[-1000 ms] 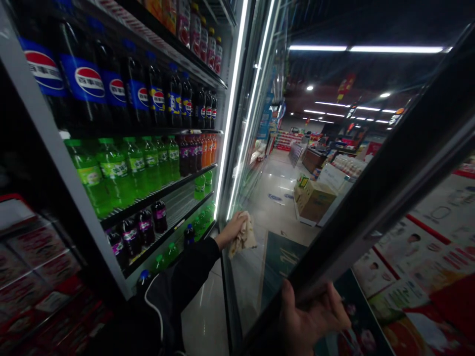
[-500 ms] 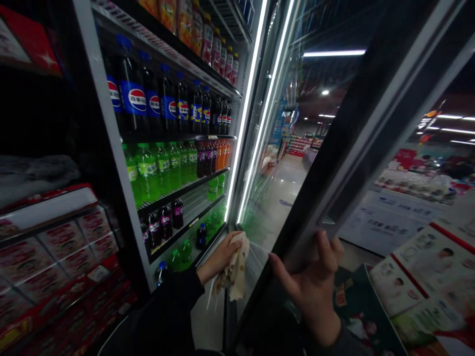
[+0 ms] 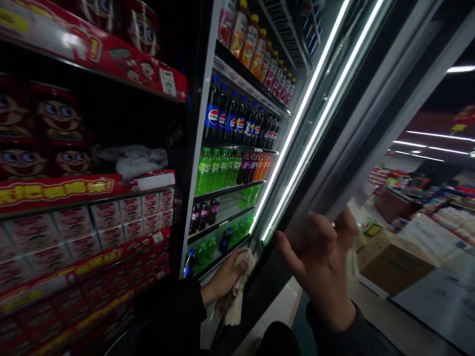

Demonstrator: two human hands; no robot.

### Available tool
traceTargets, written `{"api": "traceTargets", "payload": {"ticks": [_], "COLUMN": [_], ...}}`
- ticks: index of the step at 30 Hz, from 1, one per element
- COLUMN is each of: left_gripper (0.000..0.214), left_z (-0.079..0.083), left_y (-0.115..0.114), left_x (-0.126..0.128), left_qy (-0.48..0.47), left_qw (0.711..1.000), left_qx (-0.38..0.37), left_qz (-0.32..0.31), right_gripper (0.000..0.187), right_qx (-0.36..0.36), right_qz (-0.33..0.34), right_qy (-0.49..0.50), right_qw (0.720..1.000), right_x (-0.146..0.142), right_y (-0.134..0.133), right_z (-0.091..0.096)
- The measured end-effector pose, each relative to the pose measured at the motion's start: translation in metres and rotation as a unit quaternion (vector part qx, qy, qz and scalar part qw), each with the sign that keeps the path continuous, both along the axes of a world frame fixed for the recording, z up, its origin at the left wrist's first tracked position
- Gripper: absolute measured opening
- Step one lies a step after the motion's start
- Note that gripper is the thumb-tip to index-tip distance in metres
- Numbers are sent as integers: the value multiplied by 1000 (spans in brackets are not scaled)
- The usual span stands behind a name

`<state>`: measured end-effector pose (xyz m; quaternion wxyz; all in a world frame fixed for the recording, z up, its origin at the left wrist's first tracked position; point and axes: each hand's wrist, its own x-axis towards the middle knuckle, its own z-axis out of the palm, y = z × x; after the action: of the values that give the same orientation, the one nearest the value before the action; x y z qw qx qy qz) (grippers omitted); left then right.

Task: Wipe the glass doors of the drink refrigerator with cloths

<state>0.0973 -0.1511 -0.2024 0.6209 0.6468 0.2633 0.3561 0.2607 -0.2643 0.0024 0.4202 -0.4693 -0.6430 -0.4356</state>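
My left hand (image 3: pixel 227 278) is closed around a crumpled, cream-coloured cloth (image 3: pixel 237 301), which hangs down by the lower corner of a drinks fridge. My right hand (image 3: pixel 324 269) grips the edge of the fridge's glass door (image 3: pixel 334 163), its thumb on the near side and its fingers bent over the frame. The door stands partly open. Inside the fridge, cola bottles (image 3: pixel 230 118) fill one shelf, with green soda bottles (image 3: pixel 215 168) on the one below. Some dark bottles (image 3: pixel 204 212) stand lower down.
On the left, a shelf unit holds red snack packs (image 3: pixel 59 116) and rows of small cartons (image 3: pixel 107 217). A greyish plastic bag (image 3: pixel 137 160) lies on one of its shelves. Cardboard boxes (image 3: pixel 393 262) are stacked to the right, past the door. Pale floor tiles (image 3: pixel 276 306) show below.
The door has swung towards the fridge, leaving a narrower gap, with my right hand still on it. My view has turned left. The cloth stays in my left hand.
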Motion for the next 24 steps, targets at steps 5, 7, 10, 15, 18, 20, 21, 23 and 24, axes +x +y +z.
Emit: {"api": "traceTargets", "payload": {"ticks": [5,7,10,15,18,20,21,23,24], "left_gripper": [75,73,70,67,68,68,69,70,70], "left_z": [-9,-10,-9,-11,-15,-17,-16,-6,2], "left_y": [-7,-11,-16,-22,-19,-15,-13,-7,-5], "left_x": [-23,-29,-36,-47,-52,-56,-59,-68,-75], "left_qy": [33,41,46,28,17,15,18,22,21], "left_qw": [999,997,992,983,980,979,979,978,976], "left_qx": [-9,-23,-41,-50,-53,-49,-47,-31,-15], "left_qz": [33,64,108,173,193,197,196,205,216], "right_gripper": [57,49,30,18,23,25,28,34,37], "right_qx": [9,43,125,129,98,90,91,95,95], "right_qz": [77,90,116,180,165,148,144,152,158], "right_qy": [-52,-105,-202,-282,-295,-298,-296,-294,-291], "right_qw": [996,989,964,934,936,939,940,939,939], "right_x": [11,20,26,2,-15,-22,-24,-27,-28], "right_y": [20,31,47,61,64,67,69,73,75], "right_z": [13,24,46,78,87,89,90,91,91]}}
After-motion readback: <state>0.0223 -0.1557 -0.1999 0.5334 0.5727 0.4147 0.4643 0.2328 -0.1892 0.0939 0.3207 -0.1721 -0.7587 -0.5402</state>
